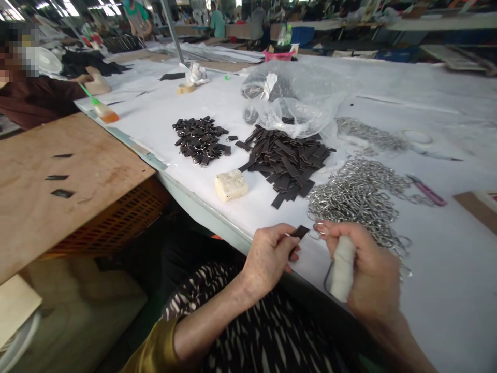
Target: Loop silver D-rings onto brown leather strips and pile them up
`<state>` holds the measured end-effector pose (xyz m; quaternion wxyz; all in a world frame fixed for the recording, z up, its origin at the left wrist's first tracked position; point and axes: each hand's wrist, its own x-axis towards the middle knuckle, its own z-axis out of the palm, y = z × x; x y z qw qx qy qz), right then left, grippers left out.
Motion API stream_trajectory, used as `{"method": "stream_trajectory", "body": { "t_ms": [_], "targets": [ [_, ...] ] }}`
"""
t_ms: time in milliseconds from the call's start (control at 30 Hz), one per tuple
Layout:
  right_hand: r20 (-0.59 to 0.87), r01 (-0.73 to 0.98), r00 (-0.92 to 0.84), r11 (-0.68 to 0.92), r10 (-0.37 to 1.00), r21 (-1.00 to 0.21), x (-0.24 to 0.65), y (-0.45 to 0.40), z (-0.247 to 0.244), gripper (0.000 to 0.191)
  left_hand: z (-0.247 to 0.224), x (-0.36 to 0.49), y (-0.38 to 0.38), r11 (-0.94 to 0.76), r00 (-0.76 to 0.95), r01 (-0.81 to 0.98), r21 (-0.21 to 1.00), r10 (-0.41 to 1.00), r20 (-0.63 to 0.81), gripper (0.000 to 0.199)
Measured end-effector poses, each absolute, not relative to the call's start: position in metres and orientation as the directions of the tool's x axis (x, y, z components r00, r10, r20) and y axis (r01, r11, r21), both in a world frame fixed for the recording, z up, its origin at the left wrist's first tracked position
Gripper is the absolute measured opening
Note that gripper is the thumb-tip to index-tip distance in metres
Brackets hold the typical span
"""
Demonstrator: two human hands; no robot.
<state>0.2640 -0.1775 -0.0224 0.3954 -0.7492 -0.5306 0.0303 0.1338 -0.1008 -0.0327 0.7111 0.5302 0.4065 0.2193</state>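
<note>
My left hand [269,256] pinches a short dark brown strip [301,231] just above the front edge of the table. Close by on the right, my right hand [367,264] has a small metal ring [318,226] at its fingertips. A white wrapped piece [343,268] with a dark metal loop beside it also lies against that hand; whether it is a tool handle or a wrapped thumb I cannot tell. Beyond my hands lie a pile of flat brown strips [289,160] and a heap of silvery metal rings [357,199]. Farther left is a pile of folded strips with rings [200,139].
A whitish block [231,185] sits near the table edge. Behind the strips lies a clear plastic bag [298,96]. Pink-handled scissors or snips [427,190] lie to the right. A bottle of orange liquid [104,111] and another person's arm [97,83] are at left.
</note>
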Motion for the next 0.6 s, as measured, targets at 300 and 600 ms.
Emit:
{"method": "stream_trajectory", "body": {
  "t_ms": [300, 600],
  "targets": [
    [0.583, 0.953, -0.067, 0.224, 0.810, -0.202, 0.235, -0.164, -0.020, 0.019, -0.033, 0.107, -0.105, 0.366, 0.581, 0.063, 0.928, 0.742, -0.333, 0.022],
    [0.569, 0.926, -0.320, 0.377, 0.757, 0.019, 0.220, -0.146, -0.017, 0.017, -0.038, 0.084, -0.098, 0.276, 0.563, 0.129, 0.953, 0.770, -0.299, 0.027]
  ]
}}
